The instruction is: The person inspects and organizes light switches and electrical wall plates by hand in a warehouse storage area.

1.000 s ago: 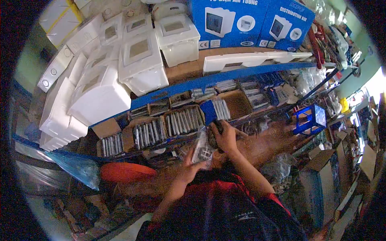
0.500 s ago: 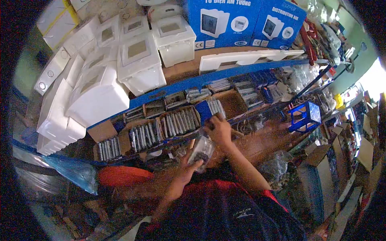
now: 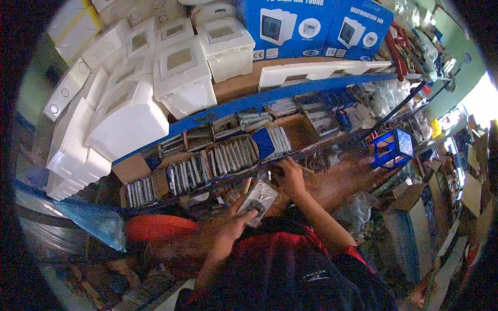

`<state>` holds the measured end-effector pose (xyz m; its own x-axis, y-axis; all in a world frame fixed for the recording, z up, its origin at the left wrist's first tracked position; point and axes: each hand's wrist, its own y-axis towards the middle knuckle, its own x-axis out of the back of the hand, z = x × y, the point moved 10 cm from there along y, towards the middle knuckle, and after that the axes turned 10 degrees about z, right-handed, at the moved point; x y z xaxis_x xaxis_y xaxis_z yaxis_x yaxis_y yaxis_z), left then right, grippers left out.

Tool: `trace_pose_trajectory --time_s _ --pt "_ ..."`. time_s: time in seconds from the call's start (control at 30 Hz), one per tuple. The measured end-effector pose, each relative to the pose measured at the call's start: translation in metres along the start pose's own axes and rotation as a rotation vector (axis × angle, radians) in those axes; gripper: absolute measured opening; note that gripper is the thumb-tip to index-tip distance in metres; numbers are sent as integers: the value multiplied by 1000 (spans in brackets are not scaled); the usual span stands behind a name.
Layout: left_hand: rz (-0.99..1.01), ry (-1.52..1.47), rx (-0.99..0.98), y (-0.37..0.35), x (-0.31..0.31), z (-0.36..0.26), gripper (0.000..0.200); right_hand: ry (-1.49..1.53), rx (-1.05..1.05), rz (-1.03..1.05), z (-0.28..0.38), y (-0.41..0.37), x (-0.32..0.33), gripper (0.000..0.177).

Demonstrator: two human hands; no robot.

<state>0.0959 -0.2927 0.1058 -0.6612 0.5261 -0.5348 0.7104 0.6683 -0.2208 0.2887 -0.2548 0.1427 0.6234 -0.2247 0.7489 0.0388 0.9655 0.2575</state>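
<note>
My left hand [image 3: 236, 224] is closed around a flat, pale packet [image 3: 260, 201] in clear plastic wrap, with a dark part inside; the thumb presses on its face. To the packet's right, my right hand [image 3: 291, 178] has curled fingers, and what they hold, if anything, is too dark to make out. Just above that hand stands an open cardboard box [image 3: 302, 132] with several thin white packets [image 3: 279, 140] on edge beside a blue piece. Further left, another box holds a row of similar packets [image 3: 232, 155].
White plastic enclosures [image 3: 184, 78] crowd the upper shelf, beside blue distribution-box cartons [image 3: 290, 31]. A blue stool [image 3: 397, 147] stands at the right. An orange-red round object [image 3: 161, 229] lies at lower left, and open cartons [image 3: 410, 228] stand at lower right.
My right hand has moved down from the white packets in the box to below its front edge. My left hand still holds the wrapped packet, now tilted slightly more toward the right.
</note>
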Motion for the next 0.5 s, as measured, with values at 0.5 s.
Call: trace_pose_trajectory --time_s 0.5 --pt "-38 -132 -106 -10 7 -3 55 66 -19 -79 2 -44 22 34"
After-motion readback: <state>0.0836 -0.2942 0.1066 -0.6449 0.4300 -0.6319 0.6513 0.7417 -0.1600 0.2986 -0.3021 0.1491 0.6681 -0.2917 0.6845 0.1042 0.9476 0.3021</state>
